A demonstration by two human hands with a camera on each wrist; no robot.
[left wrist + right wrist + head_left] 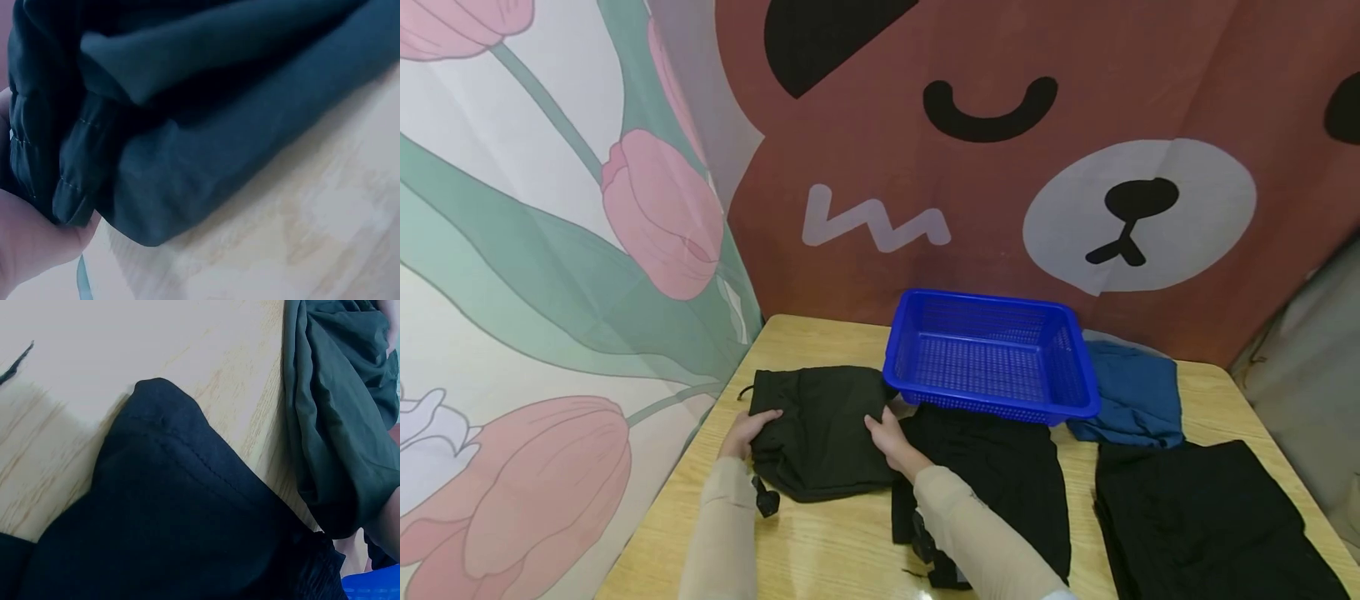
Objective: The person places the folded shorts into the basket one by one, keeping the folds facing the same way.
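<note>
1. One left hand (748, 432) and one right hand (895, 439), fingers closed on opposite sides, grip a dark-green garment (820, 433) near the bench's (820, 550) left edge.
2. Folding looks mostly done; edges appear uneven.

tulip curtain (542, 208) L | brn bear curtain (865, 142) bkgd | blu bskt (981, 367) | wd tbl (827, 546)

Between the left hand (748, 433) and right hand (895, 438), the dark green garment (823, 433) is matt, creased cloth. Beyond the right hand, the blue basket (977, 368) looks smooth, slightly glossy plastic. Beneath both, the wood-grained table (820, 546) has a faint sheen.
</note>
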